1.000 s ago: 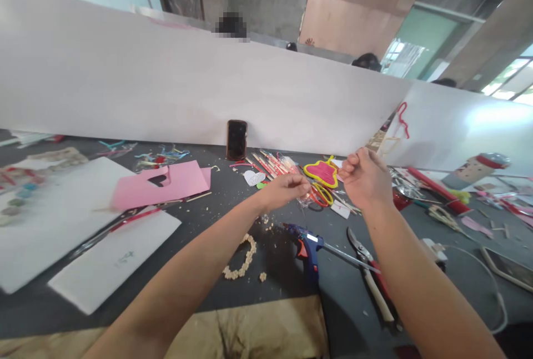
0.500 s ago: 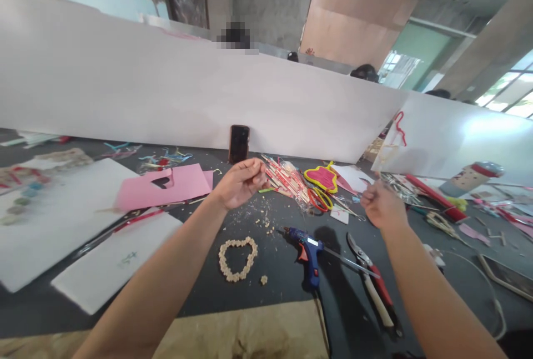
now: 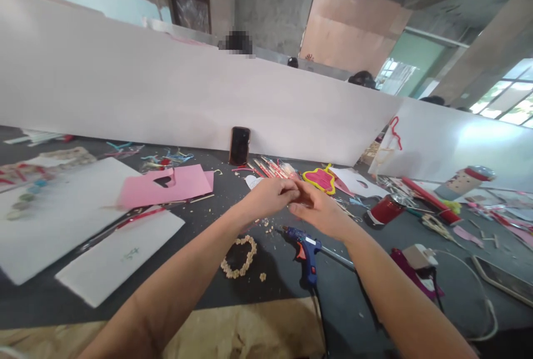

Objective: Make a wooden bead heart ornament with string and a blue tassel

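Note:
My left hand [image 3: 270,197] and my right hand [image 3: 320,213] meet above the middle of the dark table [image 3: 200,281], fingertips touching. Both are closed in a pinch; what they hold is too small or hidden to name. Just below them lie a blue glue gun [image 3: 306,248] and a heart-shaped ring of small pale pieces [image 3: 240,257]. Behind the hands lies a bundle of red and white sticks [image 3: 272,167] and a pink shape edged in yellow [image 3: 320,178].
A pink sheet with a cut-out [image 3: 166,184] and white sheets [image 3: 120,254] lie at the left. A phone [image 3: 239,145] leans on the white partition [image 3: 166,87]. A red cup [image 3: 385,209], a plug with cable [image 3: 420,256] and craft scraps crowd the right.
My hands were apart half a second ago, the right one out to the right. They have come together at the centre, and the view has shifted slightly.

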{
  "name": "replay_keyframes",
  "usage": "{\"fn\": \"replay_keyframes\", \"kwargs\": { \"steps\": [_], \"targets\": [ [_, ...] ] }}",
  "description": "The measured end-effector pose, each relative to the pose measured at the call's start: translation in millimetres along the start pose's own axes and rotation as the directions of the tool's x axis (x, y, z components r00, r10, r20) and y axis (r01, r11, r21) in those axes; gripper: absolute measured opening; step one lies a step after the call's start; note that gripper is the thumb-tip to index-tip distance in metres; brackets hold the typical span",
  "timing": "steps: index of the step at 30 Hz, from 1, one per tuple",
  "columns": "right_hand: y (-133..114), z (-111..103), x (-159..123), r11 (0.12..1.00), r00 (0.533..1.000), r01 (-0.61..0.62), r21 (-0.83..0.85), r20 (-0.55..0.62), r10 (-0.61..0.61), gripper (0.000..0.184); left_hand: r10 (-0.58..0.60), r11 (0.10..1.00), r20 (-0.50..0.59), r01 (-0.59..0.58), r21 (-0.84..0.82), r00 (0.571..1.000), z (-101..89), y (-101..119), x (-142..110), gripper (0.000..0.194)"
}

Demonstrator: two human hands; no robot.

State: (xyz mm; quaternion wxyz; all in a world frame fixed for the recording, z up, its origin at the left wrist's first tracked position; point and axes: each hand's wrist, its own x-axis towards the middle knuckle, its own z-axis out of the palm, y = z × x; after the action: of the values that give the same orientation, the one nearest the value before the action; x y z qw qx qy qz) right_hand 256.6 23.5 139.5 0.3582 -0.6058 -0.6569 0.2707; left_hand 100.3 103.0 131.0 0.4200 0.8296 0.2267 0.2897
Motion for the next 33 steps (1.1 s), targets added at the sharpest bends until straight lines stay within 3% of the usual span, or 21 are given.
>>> {"fn": "replay_keyframes", "kwargs": {
  "steps": [3,7,11,22,33],
  "targets": [
    [2.6,2.2,1.5,0.999,0.999,-0.026,-0.030,-0.032,0.025,0.028,-0.033,0.997,-0.017,0.034,0.066,0.999,-9.5,-5.4,-6.9,0.024],
    [18.0,-19.3,0.9,0.998,0.966,-0.053,-0.045,-0.256,0.039,0.028,-0.091,0.991,-0.047,0.095,0.099,0.995,-29.9,-17.0,-22.1,0.027],
    [25.3,-32.9,-4.0,0.997,0.933,-0.062,-0.051,-0.357,0.040,0.030,-0.150,0.983,-0.096,0.159,0.087,0.984,-40.9,-24.4,-34.8,0.027],
    [31.3,-35.5,-10.3,0.987,0.924,-0.082,-0.141,-0.382,0.022,0.032,-0.255,0.966,-0.227,0.260,-0.007,0.940,-42.7,-40.7,-60.9,0.028],
    [47.8,-22.2,-7.0,0.963,0.973,-0.090,-0.254,-0.231,0.029,0.030,-0.330,0.942,-0.269,0.334,-0.029,0.905,-45.9,-50.3,-95.0,0.022]
  ]
}}
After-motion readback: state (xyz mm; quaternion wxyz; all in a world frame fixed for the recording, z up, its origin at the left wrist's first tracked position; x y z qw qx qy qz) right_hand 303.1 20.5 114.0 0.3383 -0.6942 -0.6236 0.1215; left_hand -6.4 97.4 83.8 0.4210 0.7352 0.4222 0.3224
